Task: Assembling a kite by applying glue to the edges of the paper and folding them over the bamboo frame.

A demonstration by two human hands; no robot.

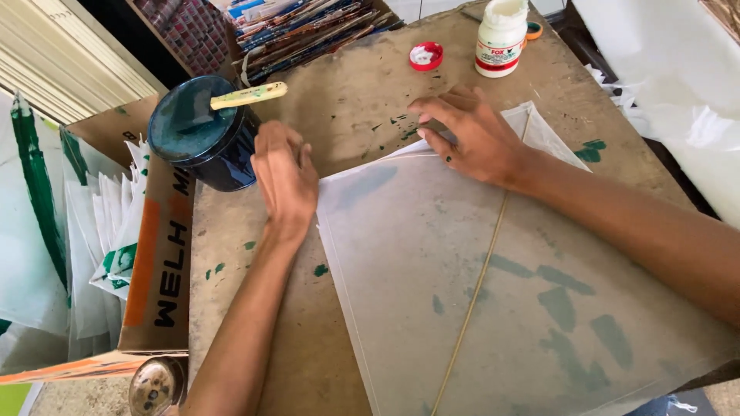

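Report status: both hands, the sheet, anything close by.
Left hand flat on the board at the translucent sheet edge. Right hand pressing its top corner. Dark paint tin beside left hand; glue bottle beyond.

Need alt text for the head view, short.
Two bare hands press a translucent white kite sheet with a thin stick spine flat on a paint-stained brown board: left hand at its edge, right hand on its top corner. A dark paint pot and white glue bottle stand behind.

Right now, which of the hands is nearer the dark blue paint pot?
Left. The left hand lies flat just right of the paint pot; the right hand presses the translucent sheet farther right.
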